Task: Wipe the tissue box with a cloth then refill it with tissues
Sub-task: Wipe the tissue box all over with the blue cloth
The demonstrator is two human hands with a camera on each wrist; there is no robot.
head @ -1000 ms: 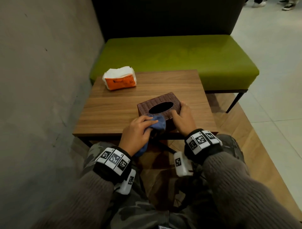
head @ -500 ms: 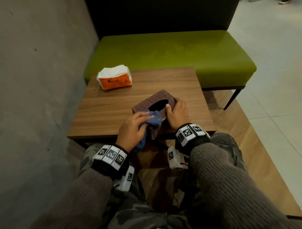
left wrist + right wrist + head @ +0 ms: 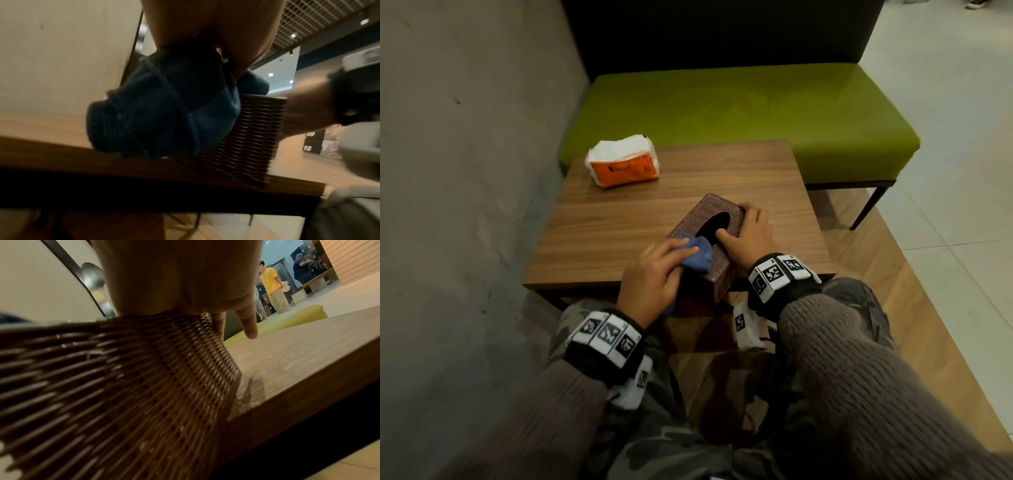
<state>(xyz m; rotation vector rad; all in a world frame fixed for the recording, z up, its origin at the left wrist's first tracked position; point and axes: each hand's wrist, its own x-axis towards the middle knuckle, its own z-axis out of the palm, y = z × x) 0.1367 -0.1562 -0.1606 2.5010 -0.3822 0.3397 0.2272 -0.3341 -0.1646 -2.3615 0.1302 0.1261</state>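
Note:
A brown woven tissue box (image 3: 714, 214) with an oval top opening sits turned at an angle near the front edge of the wooden table (image 3: 619, 219). My left hand (image 3: 654, 274) grips a bunched blue cloth (image 3: 697, 255) and presses it onto the box's near top corner; in the left wrist view the cloth (image 3: 162, 105) covers the box's (image 3: 246, 138) left end. My right hand (image 3: 748, 233) holds the box's right side, thumb on top by the opening; the woven wall (image 3: 133, 386) fills the right wrist view. An orange pack of white tissues (image 3: 623, 161) lies at the table's far left.
A green bench (image 3: 739, 113) with a dark backrest stands behind the table. A grey wall (image 3: 465, 171) runs along the left. My knees are under the table's front edge. Tiled floor lies to the right. People stand far off in the right wrist view.
The box has been turned further, its long axis now pointing away from me. The cloth moved from the box's front side up onto its near top corner. My right hand shifted along the right side.

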